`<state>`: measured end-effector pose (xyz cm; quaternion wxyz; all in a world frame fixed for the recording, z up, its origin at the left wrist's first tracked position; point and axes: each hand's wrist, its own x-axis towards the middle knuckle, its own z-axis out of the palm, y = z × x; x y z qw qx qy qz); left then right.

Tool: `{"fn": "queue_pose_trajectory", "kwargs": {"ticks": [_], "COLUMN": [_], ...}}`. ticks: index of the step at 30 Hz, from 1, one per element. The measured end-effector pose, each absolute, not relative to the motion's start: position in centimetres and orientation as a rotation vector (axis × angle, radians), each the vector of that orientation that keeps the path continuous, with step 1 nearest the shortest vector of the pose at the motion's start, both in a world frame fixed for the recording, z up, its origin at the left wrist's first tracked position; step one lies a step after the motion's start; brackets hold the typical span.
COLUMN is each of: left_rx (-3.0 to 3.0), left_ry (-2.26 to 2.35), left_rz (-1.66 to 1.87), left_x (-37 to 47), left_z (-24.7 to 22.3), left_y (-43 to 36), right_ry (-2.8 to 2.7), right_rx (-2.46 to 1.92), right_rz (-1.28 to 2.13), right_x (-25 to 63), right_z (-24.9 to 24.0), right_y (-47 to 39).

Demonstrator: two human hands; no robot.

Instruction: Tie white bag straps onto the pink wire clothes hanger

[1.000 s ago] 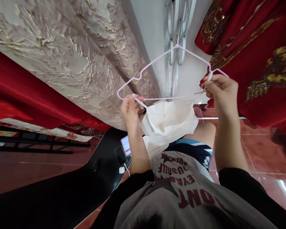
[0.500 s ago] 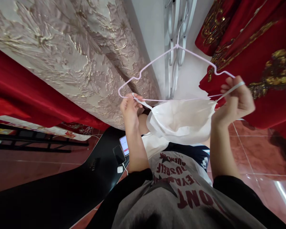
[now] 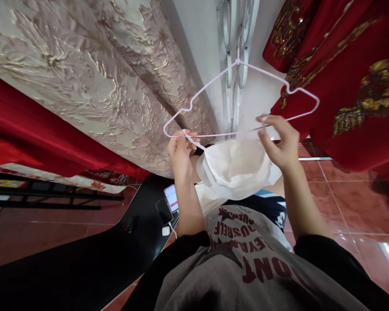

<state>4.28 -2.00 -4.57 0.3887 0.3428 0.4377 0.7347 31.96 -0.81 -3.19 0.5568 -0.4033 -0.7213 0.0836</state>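
A pink hanger (image 3: 210,83) hangs in front of me, its shoulders and lower bar bare. My left hand (image 3: 182,144) pinches the hanger's lower left corner together with one strap of a white garment (image 3: 243,162). The garment sags below the bar, its opening spread. Close to the bar's right half is my right hand (image 3: 278,140), slightly blurred, thumb and forefinger curled round the other thin strap. The hanger's right end touches neither hand.
Pale embossed fabric (image 3: 116,86) hangs at the left, red gold-trimmed garments (image 3: 353,95) at the right. A metal rack (image 3: 228,82) stands behind the hanger. Two phones (image 3: 164,211) lie on a black surface (image 3: 84,263) at lower left.
My right hand has moved left, away from the hanger's right end, taking the strap with it. The garment's right side has slackened. My left hand keeps its hold.
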Motion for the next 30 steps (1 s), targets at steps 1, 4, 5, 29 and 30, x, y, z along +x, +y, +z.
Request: {"fn": "queue_pose_trajectory", "kwargs": {"ticks": [1,4,5,29,30], "left_rx": [0.878,0.882,0.865,1.492,1.42], "left_ry": [1.124,1.15,1.16,1.531,1.535], "left_rz": [1.861,1.916,1.971,1.526,1.638], "left_x": [4.3,3.5,3.0,-0.4,-0.4], "left_z": [-4.6,-4.5,-4.4,1.7,1.0], "left_y": [-2.1,-2.5,-2.6,0.7,0.3], "right_ry": [-1.8,-1.897,-1.888,-1.825,-1.824], "right_rx": [-0.974,-0.988,-0.976,-0.885,-0.885], "right_rz": [0.24,0.294,0.299,0.225,0.216], "right_x": [31.7,31.6,31.7,32.0,31.9], "right_z": [-2.9,-2.9,-3.0,-4.1,-4.2], "right_y": [-0.7,-0.2,-0.1,-0.6,-0.6]}}
